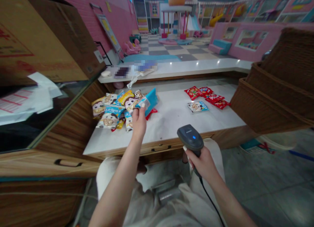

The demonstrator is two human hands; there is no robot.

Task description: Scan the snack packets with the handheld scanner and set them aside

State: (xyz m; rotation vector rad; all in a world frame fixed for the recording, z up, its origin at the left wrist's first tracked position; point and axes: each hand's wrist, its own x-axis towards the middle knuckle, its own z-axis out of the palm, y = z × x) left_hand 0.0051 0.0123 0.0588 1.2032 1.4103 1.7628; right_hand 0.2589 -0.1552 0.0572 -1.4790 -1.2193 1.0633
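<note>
At the white desk (169, 122) facing a play area (153, 47), the left hand (139, 117) pinches a blue snack packet (151, 100) beside the heaped snack bags (110, 115), perhaps to leave most of it uncovered; the right hand (202, 161) wraps a barcode scanner (190, 135) by its handle, keeping its head clear.

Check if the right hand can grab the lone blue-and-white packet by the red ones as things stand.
Probably not: the right hand is wrapped around the scanner. Otherwise the way looks free; nothing seems to stand between scanner and blue-and-white packet.
</note>
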